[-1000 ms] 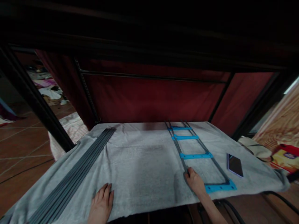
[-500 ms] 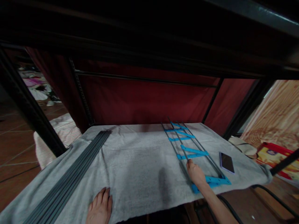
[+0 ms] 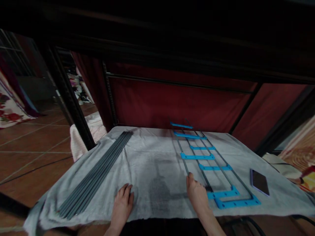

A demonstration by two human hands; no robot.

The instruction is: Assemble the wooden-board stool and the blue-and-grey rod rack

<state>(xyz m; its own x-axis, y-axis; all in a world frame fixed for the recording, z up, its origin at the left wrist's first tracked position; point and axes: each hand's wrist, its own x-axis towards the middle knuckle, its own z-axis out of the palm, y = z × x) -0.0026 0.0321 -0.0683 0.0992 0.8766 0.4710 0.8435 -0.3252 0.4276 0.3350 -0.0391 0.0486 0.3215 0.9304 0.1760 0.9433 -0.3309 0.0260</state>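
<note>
Frames [image 3: 198, 157] between rods [image 3: 98, 173] and phone [image 3: 260, 182], on cloth [image 3: 147, 150]

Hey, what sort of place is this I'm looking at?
Probably a room in a home, though that's not certain: a gray blanket lies spread beneath a dark frame, red fabric hangs behind it, and tiled floor shows at the left.

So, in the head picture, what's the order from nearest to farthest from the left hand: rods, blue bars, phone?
1. Rods: just to the left of the left hand.
2. Blue bars: to its right.
3. Phone: farthest right.
</note>
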